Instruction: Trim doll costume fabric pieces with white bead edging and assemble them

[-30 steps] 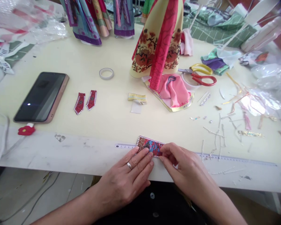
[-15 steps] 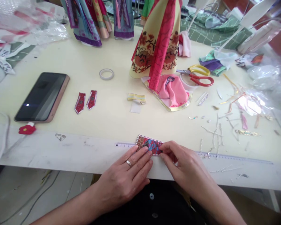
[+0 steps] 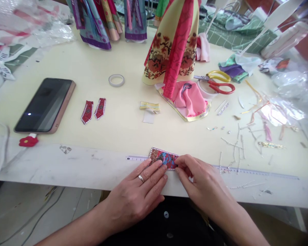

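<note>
A small red and blue brocade patch [image 3: 163, 158] edged with tiny beads lies on a clear ruler [image 3: 246, 171] at the table's near edge. My left hand [image 3: 140, 191], with a ring on one finger, lies flat with its fingertips pressing the patch's near left side. My right hand [image 3: 202, 181] pinches the patch's right end between thumb and fingers. Both hands stay at the table's front edge.
A phone [image 3: 45, 105] lies at the left, with two red tabs [image 3: 93, 110], a tape ring [image 3: 116, 80] and a yellow strip [image 3: 150, 107] mid-table. Doll gowns [image 3: 173, 48] stand behind, scissors [image 3: 217, 82] and bead strands [image 3: 233, 150] lie at the right.
Hardly anything has moved. My hands remain on the patch, and the view has shifted only slightly.
</note>
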Motion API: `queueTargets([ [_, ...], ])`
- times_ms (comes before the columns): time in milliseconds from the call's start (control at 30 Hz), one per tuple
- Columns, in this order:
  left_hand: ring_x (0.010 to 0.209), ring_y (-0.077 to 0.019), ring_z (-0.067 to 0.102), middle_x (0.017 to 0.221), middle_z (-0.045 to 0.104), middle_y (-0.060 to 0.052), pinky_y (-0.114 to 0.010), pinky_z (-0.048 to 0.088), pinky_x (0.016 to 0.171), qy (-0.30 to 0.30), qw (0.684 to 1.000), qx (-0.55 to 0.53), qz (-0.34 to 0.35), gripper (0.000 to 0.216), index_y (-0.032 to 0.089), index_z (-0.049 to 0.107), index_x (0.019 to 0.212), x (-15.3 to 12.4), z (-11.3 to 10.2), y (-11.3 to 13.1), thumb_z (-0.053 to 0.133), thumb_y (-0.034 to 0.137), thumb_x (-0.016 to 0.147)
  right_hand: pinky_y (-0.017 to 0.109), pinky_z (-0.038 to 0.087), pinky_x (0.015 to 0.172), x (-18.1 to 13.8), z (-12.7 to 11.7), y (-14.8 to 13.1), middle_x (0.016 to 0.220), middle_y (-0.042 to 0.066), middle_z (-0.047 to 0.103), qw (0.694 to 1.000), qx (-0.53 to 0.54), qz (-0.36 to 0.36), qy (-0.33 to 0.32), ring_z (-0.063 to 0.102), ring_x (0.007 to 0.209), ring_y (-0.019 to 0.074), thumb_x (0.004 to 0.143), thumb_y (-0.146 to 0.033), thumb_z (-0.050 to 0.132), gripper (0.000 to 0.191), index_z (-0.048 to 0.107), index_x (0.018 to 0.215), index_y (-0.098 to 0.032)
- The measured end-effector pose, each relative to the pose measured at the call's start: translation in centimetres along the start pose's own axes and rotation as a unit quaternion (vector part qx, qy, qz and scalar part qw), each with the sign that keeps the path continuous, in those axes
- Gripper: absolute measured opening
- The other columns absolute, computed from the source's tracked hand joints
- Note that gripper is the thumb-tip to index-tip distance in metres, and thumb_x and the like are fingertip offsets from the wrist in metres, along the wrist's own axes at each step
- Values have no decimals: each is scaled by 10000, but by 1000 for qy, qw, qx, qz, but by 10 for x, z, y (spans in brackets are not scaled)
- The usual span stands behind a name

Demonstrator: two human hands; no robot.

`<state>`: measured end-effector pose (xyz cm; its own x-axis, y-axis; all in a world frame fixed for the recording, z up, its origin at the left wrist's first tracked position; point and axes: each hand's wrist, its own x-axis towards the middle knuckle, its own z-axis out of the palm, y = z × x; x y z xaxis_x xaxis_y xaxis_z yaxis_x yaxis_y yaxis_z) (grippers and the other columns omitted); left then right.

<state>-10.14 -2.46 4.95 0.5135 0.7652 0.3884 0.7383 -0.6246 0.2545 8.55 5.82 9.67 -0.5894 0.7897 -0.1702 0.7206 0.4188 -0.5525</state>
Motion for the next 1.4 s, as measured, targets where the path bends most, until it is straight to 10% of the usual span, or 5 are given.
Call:
queueTargets([
  [1400,1288,-307,416,1301,553,-152,-504,375,1073,1,1000,-3,-2,349,53,583,1163,0,1,0,569,227,862,281,316,517,1,0,-2,654,1,583,988,-151,-29,31,563,571,169,835,-129,451,86,508,822,-192],
])
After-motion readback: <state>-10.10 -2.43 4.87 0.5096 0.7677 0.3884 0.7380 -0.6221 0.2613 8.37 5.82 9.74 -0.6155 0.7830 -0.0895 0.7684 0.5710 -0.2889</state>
